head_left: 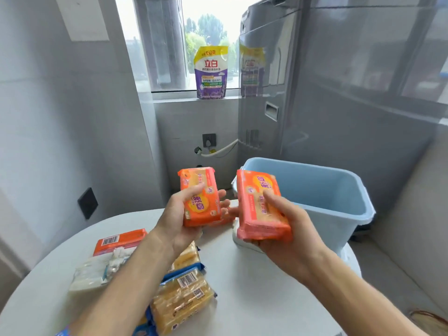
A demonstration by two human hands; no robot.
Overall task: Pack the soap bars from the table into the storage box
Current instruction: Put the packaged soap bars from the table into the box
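Note:
My left hand (pixel 180 220) grips an orange-wrapped soap bar (pixel 200 187) upright above the far side of the round white table (pixel 254 294). My right hand (pixel 282 225) holds a second orange soap pack (pixel 260 207), tilted, just left of the light blue storage box (pixel 322 190). The box stands open at the table's far right edge, and the part of its inside that I can see holds nothing. On the table lie another orange soap pack (pixel 120 241), yellow soap bars in blue-edged wrap (pixel 183 299) and a clear pack of white items (pixel 97 270).
A purple and yellow detergent pouch (pixel 211 71) stands on the window sill ahead. A tall grey appliance (pixel 266 81) rises behind the box. Grey walls close in on the left and right, with a wall socket (pixel 209 139) and a white hose (pixel 221 151) low down.

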